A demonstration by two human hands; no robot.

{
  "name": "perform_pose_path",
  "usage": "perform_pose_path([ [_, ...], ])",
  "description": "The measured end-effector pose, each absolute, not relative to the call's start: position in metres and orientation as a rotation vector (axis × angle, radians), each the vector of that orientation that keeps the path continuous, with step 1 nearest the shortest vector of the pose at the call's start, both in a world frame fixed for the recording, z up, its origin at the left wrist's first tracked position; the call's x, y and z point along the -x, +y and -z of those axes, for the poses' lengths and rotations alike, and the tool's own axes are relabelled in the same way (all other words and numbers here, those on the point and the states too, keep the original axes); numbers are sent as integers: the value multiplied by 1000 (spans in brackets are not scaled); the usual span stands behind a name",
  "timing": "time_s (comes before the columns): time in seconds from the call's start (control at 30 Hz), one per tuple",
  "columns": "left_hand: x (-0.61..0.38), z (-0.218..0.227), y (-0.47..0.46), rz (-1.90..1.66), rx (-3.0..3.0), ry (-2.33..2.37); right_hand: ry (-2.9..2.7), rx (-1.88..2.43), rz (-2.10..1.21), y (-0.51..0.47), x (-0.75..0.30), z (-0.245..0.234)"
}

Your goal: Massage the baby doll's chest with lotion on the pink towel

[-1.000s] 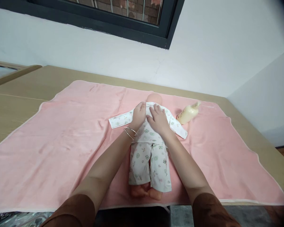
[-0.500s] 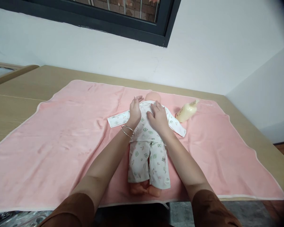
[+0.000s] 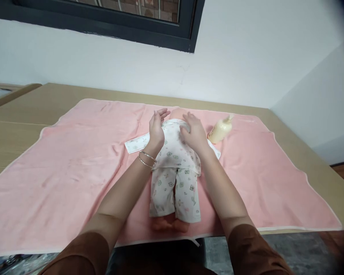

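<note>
A baby doll (image 3: pixel 175 152) in white printed pyjamas lies on a pink blanket (image 3: pixel 83 172), its feet toward me. Most of its head (image 3: pixel 178 113) shows only as a bald top between my hands. My left hand (image 3: pixel 158 128) is at the doll's left-side shoulder in view, palm turned inward, fingers stretched out. Over the other shoulder is my right hand (image 3: pixel 194 131), fingers spread and slightly blurred; whether it touches the cloth I cannot tell. Neither hand holds anything. Thin bangles (image 3: pixel 146 158) circle my left wrist.
A cream pump bottle (image 3: pixel 220 130) lies tilted on the blanket, right of the doll. The wooden table (image 3: pixel 60 89) meets a white wall (image 3: pixel 232 68) at the back, below a dark window frame (image 3: pixel 186 36). Clear plastic items (image 3: pixel 31 263) lie low at the left.
My right hand has lifted off the doll's chest toward its shoulder, fingers spreading. My left hand stays by the other shoulder. The whole view has shifted slightly.
</note>
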State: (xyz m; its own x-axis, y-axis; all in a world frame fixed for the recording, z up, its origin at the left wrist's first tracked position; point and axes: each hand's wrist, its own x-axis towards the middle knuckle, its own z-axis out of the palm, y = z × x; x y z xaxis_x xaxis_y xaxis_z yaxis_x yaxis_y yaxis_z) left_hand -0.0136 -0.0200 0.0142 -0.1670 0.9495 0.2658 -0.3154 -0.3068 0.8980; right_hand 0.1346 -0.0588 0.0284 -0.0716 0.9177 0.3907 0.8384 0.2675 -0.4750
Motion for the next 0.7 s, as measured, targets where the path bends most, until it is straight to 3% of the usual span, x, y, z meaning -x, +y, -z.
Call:
perform_pose_path([
  [0.17,-4,-24,-40,-1408,-983,820,-1572,1395,-92,-67,-195,-57],
  [0.4,-24,-48,-55,-1052,-902,587,-1171,1263,-90,-55,-291,-48],
  [0.7,-129,-57,-43,-752,-644,581,-1269,1444,-351,-62,-288,-50],
])
